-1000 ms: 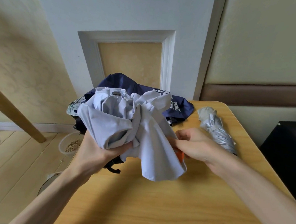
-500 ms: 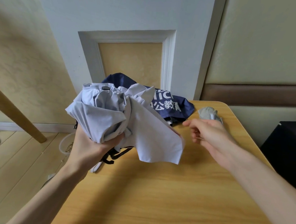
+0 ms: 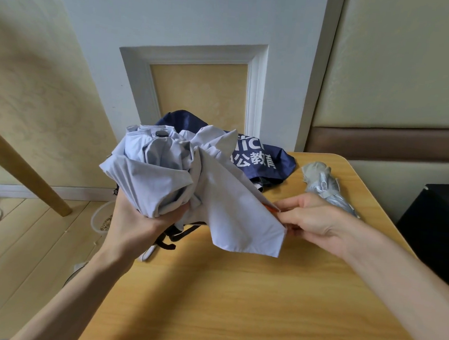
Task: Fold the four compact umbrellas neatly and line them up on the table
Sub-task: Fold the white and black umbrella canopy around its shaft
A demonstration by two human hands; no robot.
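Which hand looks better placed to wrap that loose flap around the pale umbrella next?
The right hand, probably. It pinches the edge of the loose flap and is free to swing it round, while the left hand grips the bunched body of the pale umbrella and is busy steadying it.

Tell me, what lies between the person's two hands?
In the head view, a loose flap of the pale lilac umbrella spans it: the left hand grips the bundle, the right hand pinches the flap's edge.
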